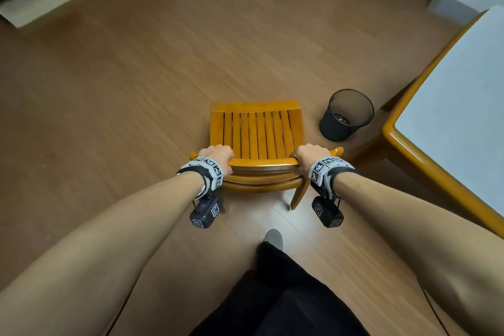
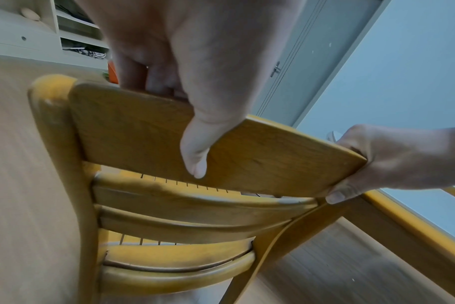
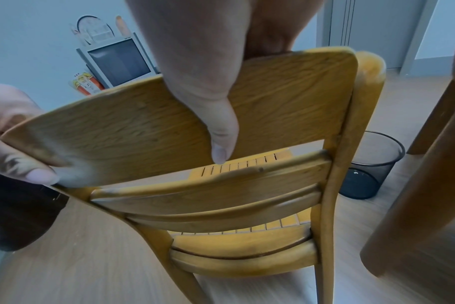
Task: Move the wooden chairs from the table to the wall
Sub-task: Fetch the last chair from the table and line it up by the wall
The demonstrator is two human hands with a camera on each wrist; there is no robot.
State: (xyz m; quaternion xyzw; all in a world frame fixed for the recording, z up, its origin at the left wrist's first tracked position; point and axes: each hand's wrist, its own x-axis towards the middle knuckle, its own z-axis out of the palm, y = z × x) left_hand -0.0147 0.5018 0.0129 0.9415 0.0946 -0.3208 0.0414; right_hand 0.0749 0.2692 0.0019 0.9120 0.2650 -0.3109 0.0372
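Head view looks steeply down, far; both wrist views close behind backrest, shared with head view.

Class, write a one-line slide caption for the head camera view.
Both hands, left hand and right hand, grip the wooden chair top rail beside the table and wastebasket.

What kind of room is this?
Probably a lived-in home or dorm room: wood-laminate floor, orange wooden slatted chair beside a white-topped wooden table, black mesh wastebasket, old grey CRT television.
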